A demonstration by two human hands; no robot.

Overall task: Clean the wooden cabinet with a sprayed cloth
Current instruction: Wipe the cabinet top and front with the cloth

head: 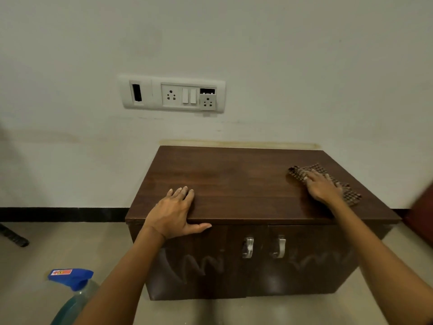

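A low dark wooden cabinet (234,181) stands against the wall, with two doors and two metal handles (248,247) on its front. Wavy wipe marks show on both doors. My left hand (174,212) rests flat on the front left of the top, fingers apart, thumb over the edge. My right hand (322,186) presses a brown checked cloth (302,172) flat onto the right side of the top. A spray bottle (72,292) with a blue trigger head and greenish liquid stands on the floor at the lower left.
A white socket and switch panel (172,95) is on the wall above the cabinet. A dark skirting strip (61,214) runs along the wall's base. A dark object (14,238) lies on the floor at far left; a reddish-brown thing (421,219) sits at the right edge.
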